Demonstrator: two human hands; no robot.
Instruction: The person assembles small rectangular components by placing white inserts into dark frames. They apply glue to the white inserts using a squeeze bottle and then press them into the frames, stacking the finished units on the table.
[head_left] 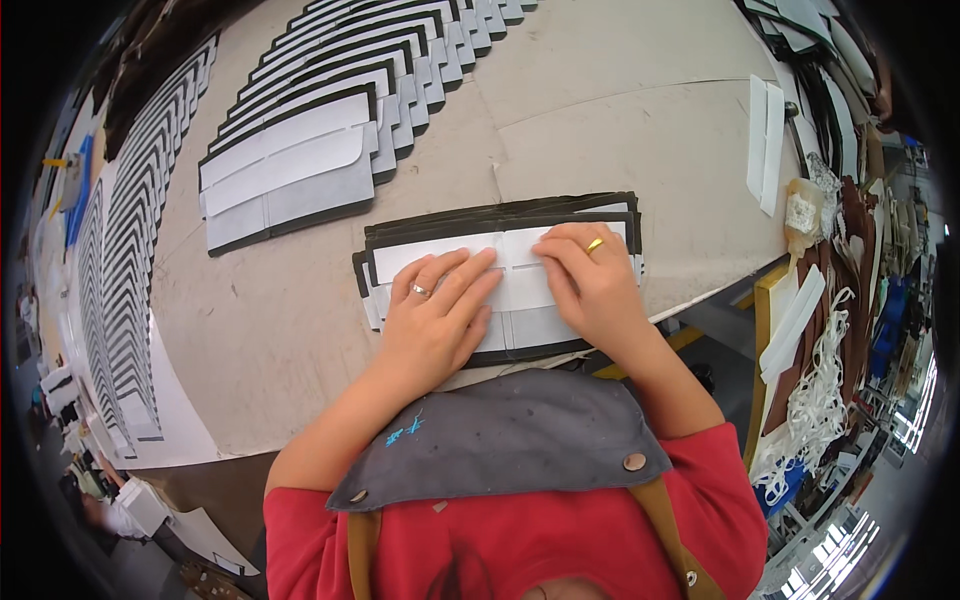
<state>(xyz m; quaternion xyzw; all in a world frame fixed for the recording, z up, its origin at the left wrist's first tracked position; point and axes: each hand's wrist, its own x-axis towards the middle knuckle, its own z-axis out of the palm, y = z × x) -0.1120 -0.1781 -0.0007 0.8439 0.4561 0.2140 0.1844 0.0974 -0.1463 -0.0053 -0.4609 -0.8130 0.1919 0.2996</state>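
In front of me on the table lies a small stack of flat black-edged panels [505, 343], the top one faced with white sheet. A lengthwise seam and a short vertical line cross the white facing. My left hand [435, 305], with a ring, rests flat on the left half, fingers stretched out. On the right half is my right hand [590, 275], also wearing a ring. Its fingers are bent and bunched at the white facing's upper part, near the seam. Whatever may be between its fingertips is hidden.
A long overlapping row of similar panels [290, 165] lies at the far left, with narrower rows [140, 230] beyond it. Two white strips [765, 145] lie near the table's right edge. Past that edge hang brown and black pieces and tangled white strips [822, 400].
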